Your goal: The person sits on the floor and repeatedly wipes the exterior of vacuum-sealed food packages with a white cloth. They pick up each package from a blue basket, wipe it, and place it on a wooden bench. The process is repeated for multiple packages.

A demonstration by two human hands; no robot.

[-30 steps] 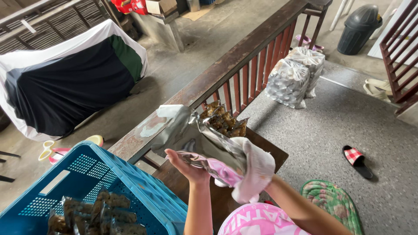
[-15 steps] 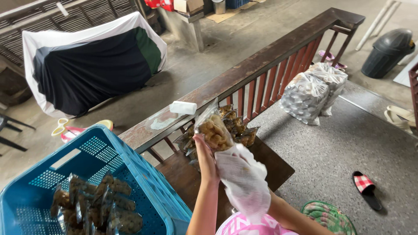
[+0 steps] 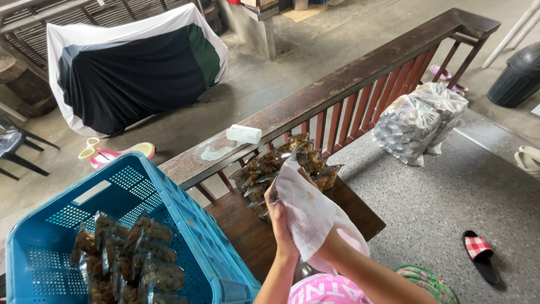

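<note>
Head view: white cloth (image 3: 308, 217) now covers the packet entirely.

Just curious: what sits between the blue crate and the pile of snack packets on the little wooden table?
In the head view, only bare dark tabletop separates the blue crate from the packet pile.

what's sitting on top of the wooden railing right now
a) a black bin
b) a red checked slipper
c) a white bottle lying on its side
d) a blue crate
c: a small white bottle lies on its side on the railing, beside a pale smear; the slipper and bin are on the floor, and the crate stands on the near side of the railing, not on top of it.
</note>
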